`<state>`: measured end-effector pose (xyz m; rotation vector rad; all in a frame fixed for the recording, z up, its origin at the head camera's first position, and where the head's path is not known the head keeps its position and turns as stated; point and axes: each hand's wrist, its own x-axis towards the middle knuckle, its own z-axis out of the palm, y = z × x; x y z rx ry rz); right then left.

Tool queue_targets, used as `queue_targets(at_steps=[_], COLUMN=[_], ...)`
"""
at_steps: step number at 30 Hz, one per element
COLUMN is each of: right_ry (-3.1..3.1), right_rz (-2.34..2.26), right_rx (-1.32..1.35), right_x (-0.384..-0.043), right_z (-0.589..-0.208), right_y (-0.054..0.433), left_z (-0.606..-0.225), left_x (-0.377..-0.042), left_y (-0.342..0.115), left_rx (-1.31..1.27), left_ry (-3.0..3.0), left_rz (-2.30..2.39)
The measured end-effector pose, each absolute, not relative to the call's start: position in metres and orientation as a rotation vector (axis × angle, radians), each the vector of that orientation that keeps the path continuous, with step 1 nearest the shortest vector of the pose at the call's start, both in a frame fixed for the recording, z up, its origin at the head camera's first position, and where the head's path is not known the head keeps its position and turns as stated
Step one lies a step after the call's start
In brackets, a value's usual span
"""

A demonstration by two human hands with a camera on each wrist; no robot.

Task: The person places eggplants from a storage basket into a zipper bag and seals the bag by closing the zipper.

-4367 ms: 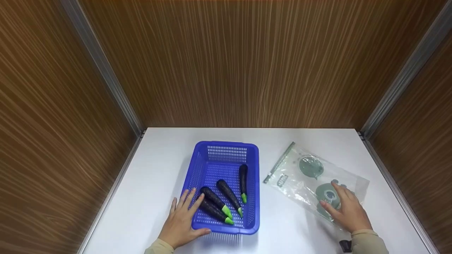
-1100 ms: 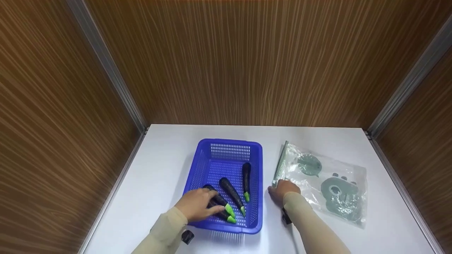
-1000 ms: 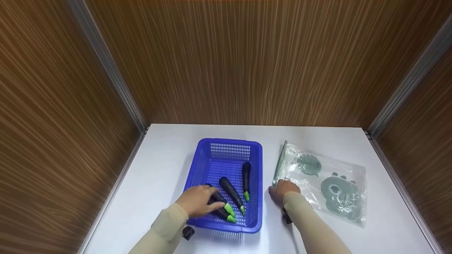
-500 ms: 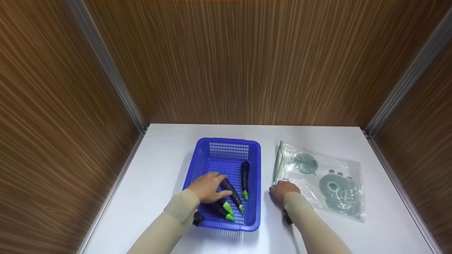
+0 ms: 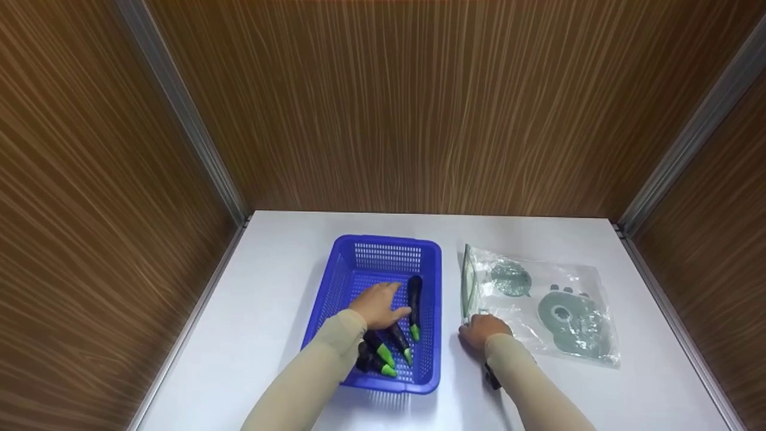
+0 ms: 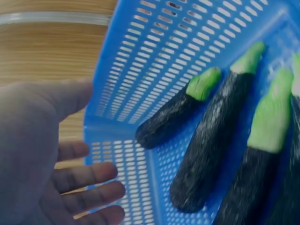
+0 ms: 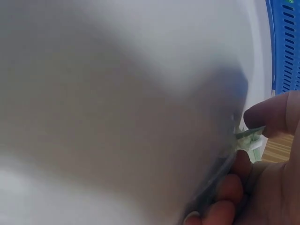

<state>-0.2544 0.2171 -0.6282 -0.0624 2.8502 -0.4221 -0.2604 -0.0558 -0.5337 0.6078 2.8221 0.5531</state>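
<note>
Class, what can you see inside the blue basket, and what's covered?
Inside the basket lie four dark, green-tipped eggplants. In the head view, the left hand and sleeve hide parts of three; the basket floor beneath the eggplants is covered.

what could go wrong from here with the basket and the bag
The left hand has its fingers spread and grips nothing, so it might nudge the rightmost dark vegetable rather than pick it up cleanly.
The right hand holds the clear bag near just one corner of its green-edged end, so the bag could twist or slip.
Anything lifted out may catch the raised rim of the blue basket.
</note>
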Motion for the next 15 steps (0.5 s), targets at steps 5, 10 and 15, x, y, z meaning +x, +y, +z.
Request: queue_targets(at_steps=[5, 10, 15], right_ry=[2.861, 2.860, 2.853], right_rz=[-0.423, -0.462, -0.467], right_rx=[-0.087, -0.071, -0.029], right_x=[-0.251, -0.248, -0.249], right_z=[-0.628, -0.626, -0.629], right_y=[0.221, 0.223, 0.225], left_z=[-0.544, -0.554, -0.562], left_x=[-0.267, -0.273, -0.277], left_y=[-0.037, -0.024, -0.013], left_rx=[0.497, 0.387, 0.309], left_ry=[2.813, 2.777, 2.738], left_rz=[0.728, 0.830, 0.854])
